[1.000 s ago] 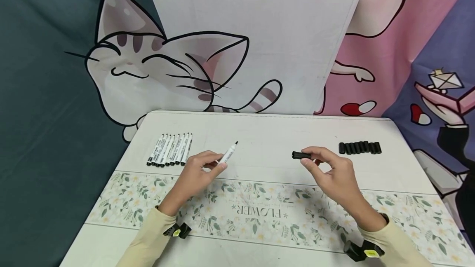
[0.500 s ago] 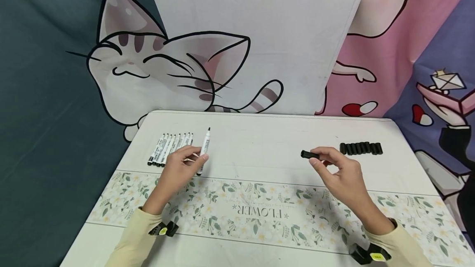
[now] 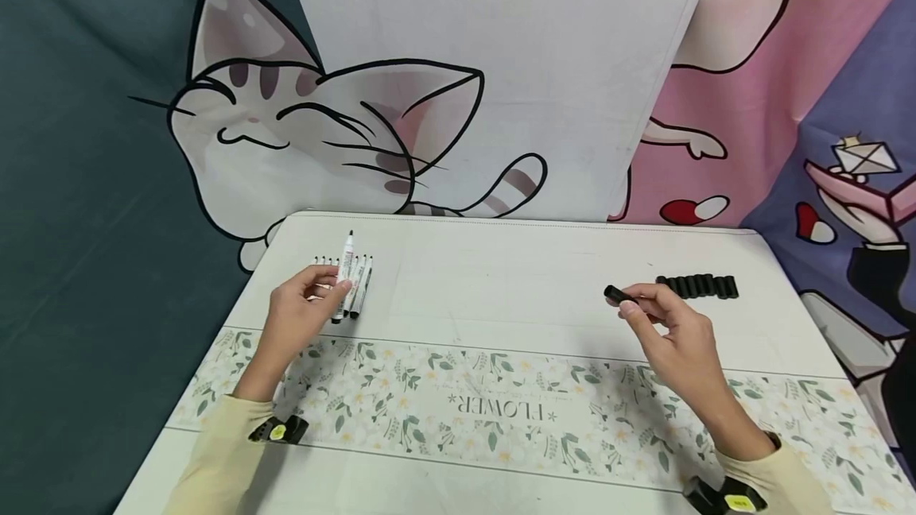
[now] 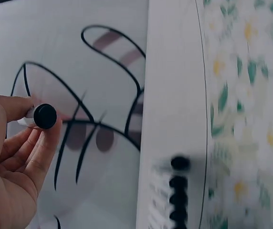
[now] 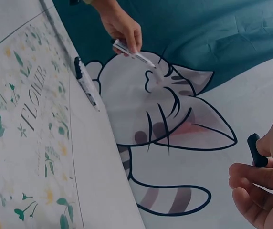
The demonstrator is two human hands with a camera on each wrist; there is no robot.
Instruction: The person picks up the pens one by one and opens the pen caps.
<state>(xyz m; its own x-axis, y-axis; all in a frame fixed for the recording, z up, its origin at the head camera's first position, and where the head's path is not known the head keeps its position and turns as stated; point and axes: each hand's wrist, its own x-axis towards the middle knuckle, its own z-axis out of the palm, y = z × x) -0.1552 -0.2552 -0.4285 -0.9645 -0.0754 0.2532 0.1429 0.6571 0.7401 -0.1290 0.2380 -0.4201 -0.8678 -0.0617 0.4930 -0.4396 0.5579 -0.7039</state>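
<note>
A white marker (image 3: 347,259) without its cap stands nearly upright, black tip up, between the thumb and fingers of my left hand (image 3: 304,304). It is in front of a row of uncapped white markers (image 3: 359,304) on the table, and the hand hides part of that row. In the left wrist view the black end (image 4: 46,116) of the held marker points toward the camera. My right hand (image 3: 676,328) pinches a black marker cap (image 3: 615,293) above the table's right side; the right wrist view shows the same cap (image 5: 257,150) between thumb and fingers.
A row of black caps (image 3: 697,286) lies at the table's back right, just behind my right hand. Across the white table (image 3: 494,284) runs a flowered strip (image 3: 501,412) reading FLOWER. A cat-printed cloth (image 3: 458,14) hangs behind the table's back edge.
My left hand has carried the marker leftward to the marker row, turning it from slanted to nearly upright. My right hand has drifted right with the cap, toward the row of caps.
</note>
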